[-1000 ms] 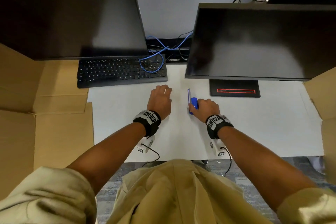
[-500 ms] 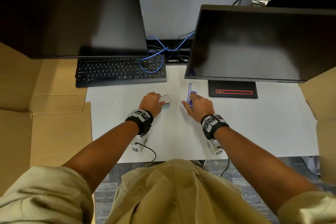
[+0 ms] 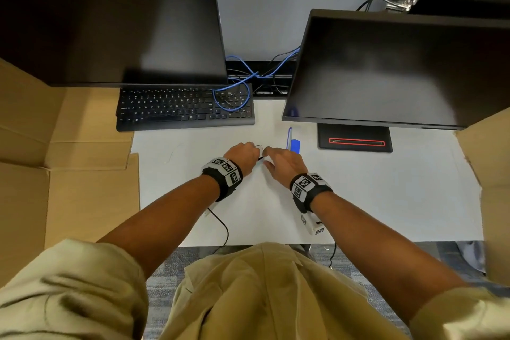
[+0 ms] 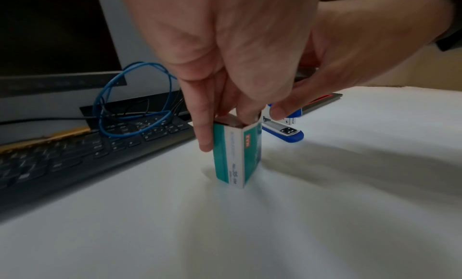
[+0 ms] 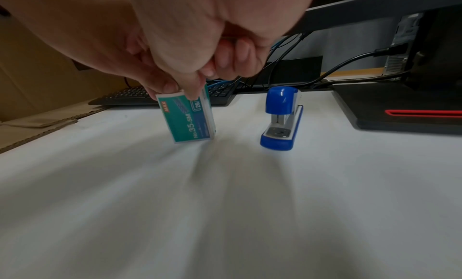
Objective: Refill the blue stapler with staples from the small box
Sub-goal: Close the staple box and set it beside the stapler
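The small teal staple box [image 4: 235, 155] stands on end on the white desk [image 3: 358, 201], its top end open. My left hand [image 3: 242, 154] grips it near the top, one finger [image 4: 203, 133] down its left side. My right hand [image 3: 281, 160] has come in from the right, and its fingertips [image 5: 192, 89] pinch at the box's top edge [image 5: 190, 121]. The blue stapler [image 5: 281, 121] lies just right of the box [image 3: 259, 148] with its blue top swung up and the metal channel bare. Neither hand touches the stapler [image 3: 294, 145].
A black keyboard [image 3: 185, 110] with a blue cable looped over it lies behind and to the left. The right monitor's stand [image 3: 354, 138] sits close to the stapler's right. Two dark monitors hang over the back of the desk. Cardboard flaps [image 3: 69, 174] border both sides.
My right hand let go of the stapler and moved left to the box. My left hand went from lying flat on the box to gripping it and standing it on end.
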Tool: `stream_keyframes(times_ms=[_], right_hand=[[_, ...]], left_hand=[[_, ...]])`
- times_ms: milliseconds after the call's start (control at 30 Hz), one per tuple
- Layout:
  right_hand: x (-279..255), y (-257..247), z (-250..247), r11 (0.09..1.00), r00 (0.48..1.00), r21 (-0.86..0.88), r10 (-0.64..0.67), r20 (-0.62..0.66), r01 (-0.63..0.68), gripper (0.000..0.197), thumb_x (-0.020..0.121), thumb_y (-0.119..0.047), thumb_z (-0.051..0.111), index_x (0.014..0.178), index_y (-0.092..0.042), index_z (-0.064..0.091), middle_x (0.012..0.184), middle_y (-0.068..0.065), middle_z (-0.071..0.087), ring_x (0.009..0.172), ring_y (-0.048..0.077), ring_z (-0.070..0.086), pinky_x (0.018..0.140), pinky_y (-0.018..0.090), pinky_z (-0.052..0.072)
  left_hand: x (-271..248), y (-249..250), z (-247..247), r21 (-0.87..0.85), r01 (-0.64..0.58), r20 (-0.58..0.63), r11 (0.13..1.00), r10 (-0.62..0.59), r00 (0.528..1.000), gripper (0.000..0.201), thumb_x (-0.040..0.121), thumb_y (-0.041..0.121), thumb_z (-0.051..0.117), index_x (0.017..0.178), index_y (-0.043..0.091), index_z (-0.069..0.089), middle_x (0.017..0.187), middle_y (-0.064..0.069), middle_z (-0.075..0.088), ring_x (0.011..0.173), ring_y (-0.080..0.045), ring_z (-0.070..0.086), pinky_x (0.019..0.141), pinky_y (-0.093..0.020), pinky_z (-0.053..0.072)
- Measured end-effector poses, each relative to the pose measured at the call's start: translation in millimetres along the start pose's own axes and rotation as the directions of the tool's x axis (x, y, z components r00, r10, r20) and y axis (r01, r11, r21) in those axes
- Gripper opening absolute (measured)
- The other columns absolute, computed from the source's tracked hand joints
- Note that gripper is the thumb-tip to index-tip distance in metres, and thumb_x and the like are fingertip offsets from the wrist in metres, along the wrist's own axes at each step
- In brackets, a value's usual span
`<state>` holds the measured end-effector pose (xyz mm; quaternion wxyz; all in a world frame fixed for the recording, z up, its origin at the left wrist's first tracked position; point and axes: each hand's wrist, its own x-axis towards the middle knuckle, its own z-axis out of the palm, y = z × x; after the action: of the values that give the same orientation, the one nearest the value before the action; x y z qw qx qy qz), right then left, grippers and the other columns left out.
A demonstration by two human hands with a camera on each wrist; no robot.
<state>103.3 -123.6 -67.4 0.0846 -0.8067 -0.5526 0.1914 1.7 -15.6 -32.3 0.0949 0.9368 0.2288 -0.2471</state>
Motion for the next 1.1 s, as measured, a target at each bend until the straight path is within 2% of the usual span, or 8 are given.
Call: stream_keyframes(times_ms=[133,267,400,533,600,700,833,1100], right_hand=[[3,-3,-1,1.0,1.0,0.015,0.02,-0.004,-0.02,0.026,0.097,-0.03,0.048,0.117,-0.015,0.055,0.106,0.009,0.07,0.087,0.029,0.065,0.079,0.038,0.054],[0,-2,-8,0.973,0.995,0.213,0.095,-0.028,-0.087,0.034,0.094,-0.024,0.044,0.123,-0.009,0.054,0.118,0.012,0.064,0.099,0.03,0.062,0.087,0.039,0.052],[-1,5,-12,0.949,0.995,0.298,0.098,0.034,-0.104,0.05,0.096,-0.01,0.041,0.146,-0.01,0.033,0.136,0.017,0.051,0.121,0.033,0.052,0.104,0.044,0.045],[0,8,-12,0.936,0.99,0.328,0.094,0.109,-0.125,0.069,0.093,-0.001,0.049,0.152,-0.019,0.018,0.123,0.019,0.059,0.108,0.031,0.061,0.097,0.044,0.052],[2,7,-12,0.912,0.982,0.365,0.156,0.109,-0.186,0.052,0.097,-0.011,0.05,0.145,-0.018,0.032,0.108,0.017,0.064,0.094,0.029,0.063,0.09,0.042,0.055],[5,3,-14,0.93,0.979,0.308,0.204,0.023,-0.201,0.026,0.097,-0.028,0.054,0.115,-0.009,0.057,0.092,0.012,0.067,0.085,0.024,0.056,0.078,0.035,0.052],[12,-4,-14,0.937,0.987,0.32,0.158,-0.028,-0.14,0.021,0.092,-0.027,0.063,0.087,-0.007,0.066,0.082,0.01,0.068,0.075,0.023,0.054,0.067,0.033,0.049],[22,-17,-4,0.99,0.993,0.087,0.116,-0.019,-0.114,0.021,0.096,-0.017,0.054,0.105,-0.009,0.07,0.1,0.013,0.061,0.085,0.031,0.063,0.075,0.04,0.057]], left_hand=[[4,1,-7,0.03,-0.057,0.043,0.998,0.055,0.998,0.033,0.091,0.003,0.053,0.124,0.004,0.054,0.12,-0.018,0.056,0.108,-0.035,0.059,0.087,-0.037,0.051],[5,-1,-3,0.008,-0.062,0.017,0.998,0.061,0.998,0.03,0.091,0.01,0.052,0.12,0.002,0.054,0.117,-0.019,0.057,0.102,-0.035,0.062,0.079,-0.036,0.051],[5,-10,-2,-0.147,-0.008,-0.037,0.989,0.002,0.999,0.024,0.094,0.014,0.045,0.106,-0.002,0.059,0.104,-0.024,0.061,0.091,-0.039,0.062,0.065,-0.035,0.044],[10,-23,1,-0.328,0.024,-0.034,0.944,-0.037,0.999,0.022,0.096,0.014,0.041,0.098,0.002,0.059,0.105,-0.025,0.061,0.102,-0.038,0.055,0.076,-0.037,0.043],[11,-27,4,-0.378,0.043,-0.026,0.925,-0.057,0.998,0.022,0.097,0.014,0.04,0.097,0.003,0.058,0.106,-0.024,0.061,0.106,-0.037,0.052,0.083,-0.039,0.043],[12,-29,5,-0.423,0.063,-0.02,0.904,-0.079,0.997,0.022,0.099,0.017,0.038,0.091,0.008,0.056,0.101,-0.021,0.061,0.106,-0.035,0.05,0.084,-0.038,0.041],[14,-31,8,-0.473,0.075,-0.009,0.878,-0.09,0.996,0.024,0.099,0.019,0.035,0.079,0.015,0.047,0.091,-0.018,0.062,0.102,-0.035,0.052,0.084,-0.041,0.043],[9,-28,7,-0.523,0.111,0.013,0.845,-0.122,0.992,0.027,0.1,0.02,0.034,0.077,0.016,0.048,0.085,-0.013,0.056,0.101,-0.035,0.055,0.085,-0.042,0.045]])
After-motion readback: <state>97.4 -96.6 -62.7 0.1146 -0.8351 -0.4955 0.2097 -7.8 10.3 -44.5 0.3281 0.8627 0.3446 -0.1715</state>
